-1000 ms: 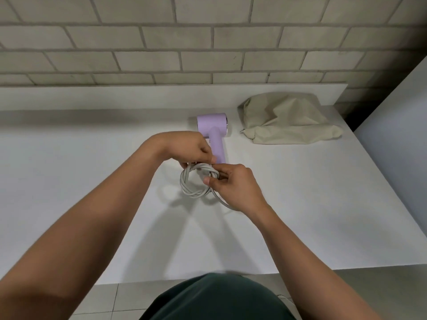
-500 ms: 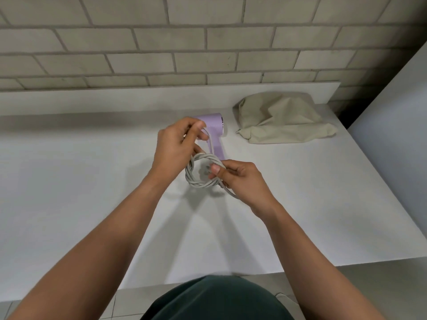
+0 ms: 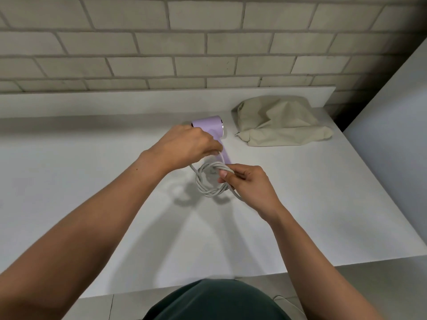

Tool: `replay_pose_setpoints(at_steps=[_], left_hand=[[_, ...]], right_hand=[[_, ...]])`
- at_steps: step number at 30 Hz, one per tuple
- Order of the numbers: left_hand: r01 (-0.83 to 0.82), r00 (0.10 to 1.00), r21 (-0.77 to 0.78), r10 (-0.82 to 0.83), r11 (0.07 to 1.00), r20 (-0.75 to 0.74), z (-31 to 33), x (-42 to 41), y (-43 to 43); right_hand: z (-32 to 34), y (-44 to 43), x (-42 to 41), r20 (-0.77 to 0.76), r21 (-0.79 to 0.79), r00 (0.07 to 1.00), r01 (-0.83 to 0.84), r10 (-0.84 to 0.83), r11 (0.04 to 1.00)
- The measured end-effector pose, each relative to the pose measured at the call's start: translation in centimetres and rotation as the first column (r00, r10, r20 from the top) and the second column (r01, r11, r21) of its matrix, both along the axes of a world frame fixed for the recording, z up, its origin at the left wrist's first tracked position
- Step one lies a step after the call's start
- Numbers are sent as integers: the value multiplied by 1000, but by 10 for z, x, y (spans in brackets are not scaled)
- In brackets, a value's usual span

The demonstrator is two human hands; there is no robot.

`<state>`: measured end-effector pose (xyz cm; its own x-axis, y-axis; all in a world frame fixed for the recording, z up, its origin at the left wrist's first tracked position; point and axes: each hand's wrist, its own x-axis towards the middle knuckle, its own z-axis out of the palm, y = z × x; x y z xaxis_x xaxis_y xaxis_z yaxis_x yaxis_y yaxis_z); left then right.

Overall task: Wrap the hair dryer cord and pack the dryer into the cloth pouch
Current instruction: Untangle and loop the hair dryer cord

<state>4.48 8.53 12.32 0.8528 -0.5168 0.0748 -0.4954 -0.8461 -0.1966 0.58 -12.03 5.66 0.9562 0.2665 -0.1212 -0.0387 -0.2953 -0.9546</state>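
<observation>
The right hand (image 3: pixel 250 187) pinches the coiled cord (image 3: pixel 209 193) between thumb and fingers, its grip closed on the bundled loops just above the tabletop (image 3: pixel 92 181). The left hand (image 3: pixel 184 146) appears to hold one loose strand in curled fingers; its fingertips are hidden. The lilac hair dryer (image 3: pixel 208 124) lies on the tabletop behind the hands. The cloth pouch (image 3: pixel 277 121) lies near its right side, not touching it.

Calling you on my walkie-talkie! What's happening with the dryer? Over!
Left hand and right hand both pinch the looped cord. Dryer lies on counter, not yet packed. Pouch beside it, nothing between.
</observation>
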Motion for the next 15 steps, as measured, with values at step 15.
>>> replay_pose_setpoints(at_steps=[15], left_hand=[[361, 929, -183, -369, 914, -10, -19, 9, -3]], right_hand=[[-3, -7, -4, 28, -68, 997, 70, -68, 995]])
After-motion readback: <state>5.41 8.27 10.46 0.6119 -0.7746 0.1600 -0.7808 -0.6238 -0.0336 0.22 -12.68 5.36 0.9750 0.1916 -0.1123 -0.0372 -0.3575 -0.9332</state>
